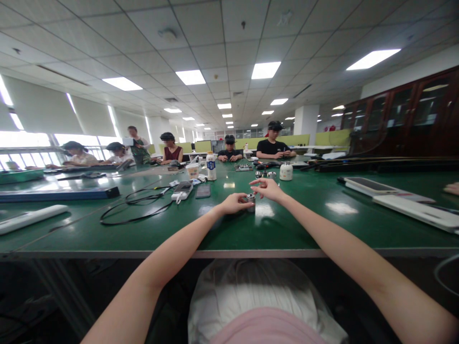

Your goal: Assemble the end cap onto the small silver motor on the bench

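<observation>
A small silver metal cylinder (251, 204) with a narrower top stands upright on the green table, near its front edge. My left hand (234, 204) is closed around its left side, thumb and fingers against it. Just above and to the right of the cylinder hovers my right hand (269, 189), its fingers stretched out and apart over the top. I see nothing held in the right hand, though its fingertips are small in view. Beyond my hands lie several small metal parts (266, 175), beside a cream-coloured jar (286, 171).
On the left lie a looped black cable (134, 220), a phone-like device (182, 190) and a long blue bar (59, 193). A white bottle (211, 166) stands behind them. White-edged flat devices (412, 212) lie right. Several people sit across the green table (304, 229).
</observation>
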The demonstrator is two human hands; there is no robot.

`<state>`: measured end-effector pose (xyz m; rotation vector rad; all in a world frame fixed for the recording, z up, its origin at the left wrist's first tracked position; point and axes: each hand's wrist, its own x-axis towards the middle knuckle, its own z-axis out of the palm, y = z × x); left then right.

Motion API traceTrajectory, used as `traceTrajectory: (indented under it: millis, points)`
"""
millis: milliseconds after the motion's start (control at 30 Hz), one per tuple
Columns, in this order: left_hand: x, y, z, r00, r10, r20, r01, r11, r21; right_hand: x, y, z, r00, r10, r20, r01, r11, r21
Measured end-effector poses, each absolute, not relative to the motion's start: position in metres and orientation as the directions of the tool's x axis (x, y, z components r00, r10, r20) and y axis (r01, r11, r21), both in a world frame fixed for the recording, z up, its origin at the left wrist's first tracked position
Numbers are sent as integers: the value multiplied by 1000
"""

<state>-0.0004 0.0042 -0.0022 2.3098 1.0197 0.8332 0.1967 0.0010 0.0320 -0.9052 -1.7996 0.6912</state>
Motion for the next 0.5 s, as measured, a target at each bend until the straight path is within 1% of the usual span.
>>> traceTrajectory:
  millis: [167, 500]
  points:
    - [0, 5, -3, 541, 771, 336, 476, -611, 632, 193, -2, 33, -267, 826, 496, 261, 557, -788]
    - [0, 2, -1, 540, 773, 332, 475, -606, 638, 195, -1, 34, -239, 835, 496, 266, 548, -793]
